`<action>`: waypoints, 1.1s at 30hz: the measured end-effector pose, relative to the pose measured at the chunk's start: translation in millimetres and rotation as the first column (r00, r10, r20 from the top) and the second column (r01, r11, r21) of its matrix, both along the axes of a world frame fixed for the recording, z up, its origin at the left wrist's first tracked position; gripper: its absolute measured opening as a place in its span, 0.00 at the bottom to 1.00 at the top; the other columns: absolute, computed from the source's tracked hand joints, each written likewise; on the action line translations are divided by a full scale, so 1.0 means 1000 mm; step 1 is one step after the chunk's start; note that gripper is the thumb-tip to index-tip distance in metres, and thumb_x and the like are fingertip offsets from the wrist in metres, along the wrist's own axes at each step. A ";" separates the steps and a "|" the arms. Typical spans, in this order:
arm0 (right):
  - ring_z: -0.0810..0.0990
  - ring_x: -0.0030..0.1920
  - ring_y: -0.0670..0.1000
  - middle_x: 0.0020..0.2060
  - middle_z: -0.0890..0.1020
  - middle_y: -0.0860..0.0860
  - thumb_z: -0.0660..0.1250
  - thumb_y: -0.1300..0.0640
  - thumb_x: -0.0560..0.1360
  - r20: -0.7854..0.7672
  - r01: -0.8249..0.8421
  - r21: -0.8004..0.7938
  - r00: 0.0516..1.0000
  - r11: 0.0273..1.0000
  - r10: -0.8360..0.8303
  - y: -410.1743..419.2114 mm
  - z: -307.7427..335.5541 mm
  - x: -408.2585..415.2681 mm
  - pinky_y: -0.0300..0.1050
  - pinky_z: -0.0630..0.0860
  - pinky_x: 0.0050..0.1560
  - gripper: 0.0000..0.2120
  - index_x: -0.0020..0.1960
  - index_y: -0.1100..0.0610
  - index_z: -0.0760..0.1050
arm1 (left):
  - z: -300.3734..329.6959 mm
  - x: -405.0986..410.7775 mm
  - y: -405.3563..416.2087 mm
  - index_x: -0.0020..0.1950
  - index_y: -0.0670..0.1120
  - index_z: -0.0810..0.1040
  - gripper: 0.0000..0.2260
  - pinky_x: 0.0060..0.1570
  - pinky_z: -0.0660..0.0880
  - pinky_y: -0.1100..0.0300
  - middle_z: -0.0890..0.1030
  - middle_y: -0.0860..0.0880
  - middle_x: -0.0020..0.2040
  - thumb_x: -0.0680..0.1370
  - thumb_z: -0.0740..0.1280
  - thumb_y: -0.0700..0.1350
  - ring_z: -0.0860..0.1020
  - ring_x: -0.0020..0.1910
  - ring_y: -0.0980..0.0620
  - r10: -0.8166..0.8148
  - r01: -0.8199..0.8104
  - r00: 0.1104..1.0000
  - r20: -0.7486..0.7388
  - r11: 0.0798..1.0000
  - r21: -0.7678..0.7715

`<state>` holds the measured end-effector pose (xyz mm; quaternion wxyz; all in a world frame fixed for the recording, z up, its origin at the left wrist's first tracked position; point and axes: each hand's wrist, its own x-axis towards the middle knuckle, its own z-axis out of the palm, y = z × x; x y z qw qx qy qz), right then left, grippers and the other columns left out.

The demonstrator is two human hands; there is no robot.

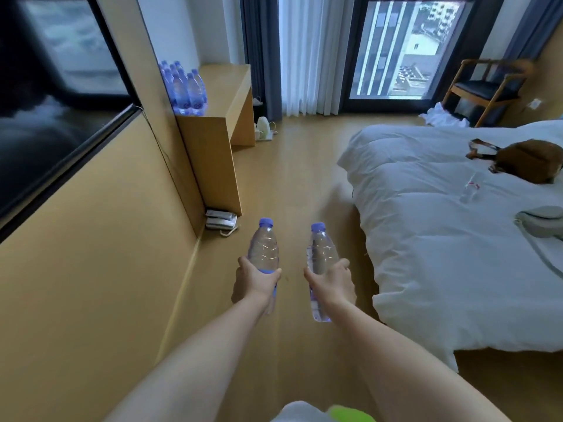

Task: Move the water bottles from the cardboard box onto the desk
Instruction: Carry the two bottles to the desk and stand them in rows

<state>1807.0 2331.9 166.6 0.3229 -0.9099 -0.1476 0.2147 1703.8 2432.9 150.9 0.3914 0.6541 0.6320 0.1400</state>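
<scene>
- My left hand (257, 280) holds one water bottle (263, 254) around its middle, fingers curled round it
- My right hand (333, 280) holds a second water bottle (320, 269) the same way
- Both bottles are clear with blue caps, and they point away from me, above the floor (292, 166)
- Each has a blue label, but it is too blurry for me to read any words
- More bottles (185, 88) with blue labels stand close together on the near end of the wooden surface (225, 86) by the wall, well apart from my hands
- The marks on their labels are too small to read
- A white phone (221, 220) lies on the floor at the foot of the surface
- A white kettle (262, 127) sits on the floor farther on
- A bed (426, 239) with a white cover is on my right, with a brown bag (530, 161) on it
- A wooden chair (490, 86) stands by the big window (402, 50), and white curtains (307, 53) hang beside it
- A dark TV screen (54, 102) is on the wall to my left
</scene>
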 end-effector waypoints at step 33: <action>0.79 0.54 0.61 0.58 0.77 0.58 0.71 0.40 0.70 -0.069 -0.032 0.039 0.997 0.999 0.035 0.522 -0.022 0.447 0.57 0.77 0.53 0.32 0.59 0.62 0.64 | -0.021 0.432 0.504 0.61 0.47 0.64 0.30 0.49 0.75 0.52 0.75 0.48 0.58 0.68 0.73 0.59 0.77 0.54 0.44 -0.024 0.028 0.990 -0.137 0.999 0.026</action>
